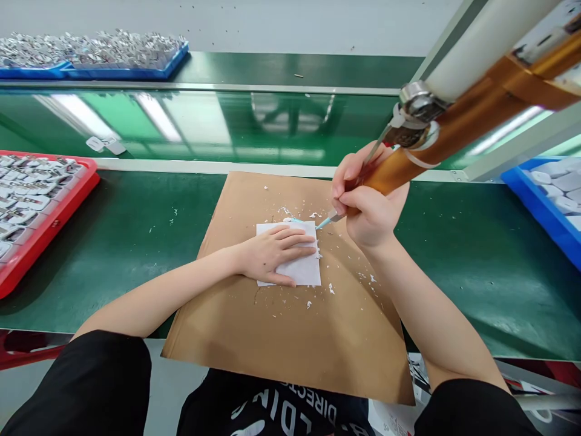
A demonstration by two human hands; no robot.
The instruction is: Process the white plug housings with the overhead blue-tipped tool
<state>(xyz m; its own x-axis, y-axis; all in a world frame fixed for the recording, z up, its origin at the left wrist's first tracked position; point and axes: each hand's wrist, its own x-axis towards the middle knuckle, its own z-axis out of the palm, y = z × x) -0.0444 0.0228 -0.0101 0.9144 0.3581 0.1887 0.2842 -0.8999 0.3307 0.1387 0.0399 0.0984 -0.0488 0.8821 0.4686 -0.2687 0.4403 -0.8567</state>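
My left hand (279,251) lies flat with fingers stretched out, pressing on a white square sheet (311,272). The sheet rests on a brown cardboard (281,339). Closed around the lower end of a long orange tubular tool (454,136) is my right hand (372,203). A thin tip with a light-blue end (324,223) juts from under these fingers and meets the sheet's upper right corner. A white tube (488,45) is fastened alongside the tool by a metal clamp. White shavings (331,289) and crumbs are scattered on the cardboard around the sheet.
At left, a red tray (88,175) holds many white parts with metal pieces. Blue trays (175,63) of metal pieces stand on the back ledge. A blue bin (540,206) with white parts is at right. Two small white pieces (105,145) lie on the green surface behind.
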